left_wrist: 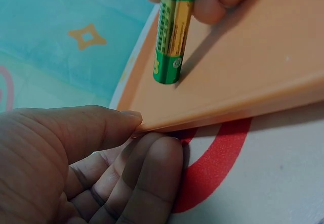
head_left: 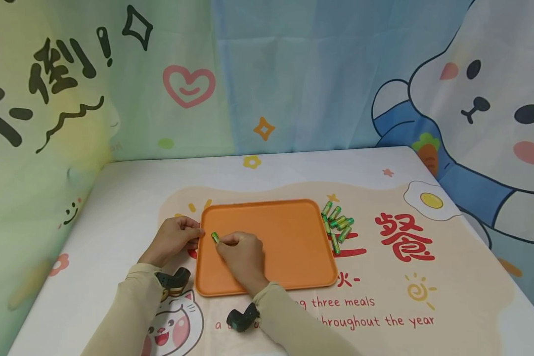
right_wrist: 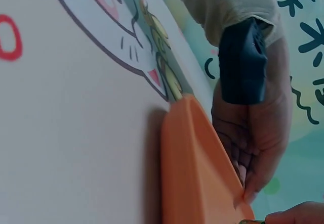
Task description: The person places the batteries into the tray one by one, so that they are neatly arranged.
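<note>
My right hand point(head_left: 244, 257) pinches a green and gold battery point(left_wrist: 169, 47) by its upper end, over the left part of an orange tray point(head_left: 289, 242). In the left wrist view the battery stands nearly upright, its lower green end right at the tray floor where its shadow begins. My left hand point(head_left: 171, 240) pinches the tray's left rim, thumb on top and fingers curled below. Several more green batteries point(head_left: 335, 244) lie in a loose cluster beside the tray's right edge. Only the thumb side of the right hand shows at the bottom of the right wrist view.
The tray lies on a table with a printed cloth point(head_left: 463, 296) bearing red lettering, a fried egg and a cat face point(head_left: 173, 326). A patterned curtain point(head_left: 311, 74) hangs behind the table. Dark wrist cameras point(head_left: 242, 317) sit on both sleeves.
</note>
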The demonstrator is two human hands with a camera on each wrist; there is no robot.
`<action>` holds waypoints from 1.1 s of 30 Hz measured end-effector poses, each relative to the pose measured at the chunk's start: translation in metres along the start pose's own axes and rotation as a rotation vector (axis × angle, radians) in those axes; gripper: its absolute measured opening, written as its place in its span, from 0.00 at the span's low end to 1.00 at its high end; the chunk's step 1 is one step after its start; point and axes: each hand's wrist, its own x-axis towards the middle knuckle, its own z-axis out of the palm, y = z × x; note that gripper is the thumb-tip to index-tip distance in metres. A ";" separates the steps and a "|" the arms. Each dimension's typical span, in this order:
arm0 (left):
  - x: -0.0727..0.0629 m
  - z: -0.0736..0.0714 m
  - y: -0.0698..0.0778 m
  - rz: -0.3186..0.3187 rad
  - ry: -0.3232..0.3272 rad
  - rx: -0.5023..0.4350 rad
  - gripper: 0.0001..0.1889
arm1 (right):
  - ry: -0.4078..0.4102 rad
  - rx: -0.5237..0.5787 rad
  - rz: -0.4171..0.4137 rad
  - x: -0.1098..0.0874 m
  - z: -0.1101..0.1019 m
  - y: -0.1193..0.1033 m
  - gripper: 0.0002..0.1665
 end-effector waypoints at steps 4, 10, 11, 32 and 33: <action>0.000 0.000 -0.001 0.001 -0.001 0.001 0.11 | -0.006 -0.011 -0.028 0.000 0.005 0.000 0.02; -0.001 0.000 0.000 -0.006 0.003 0.002 0.11 | -0.019 -0.029 -0.043 -0.002 0.009 -0.003 0.03; -0.001 0.000 0.000 -0.006 0.003 0.000 0.10 | -0.023 -0.030 -0.044 -0.002 0.010 -0.003 0.03; -0.003 0.000 0.001 0.017 -0.005 -0.003 0.12 | -0.152 -0.110 -0.065 0.003 0.009 -0.010 0.05; -0.003 0.000 0.000 0.019 -0.006 -0.004 0.12 | -0.165 -0.113 -0.070 0.004 0.009 -0.010 0.05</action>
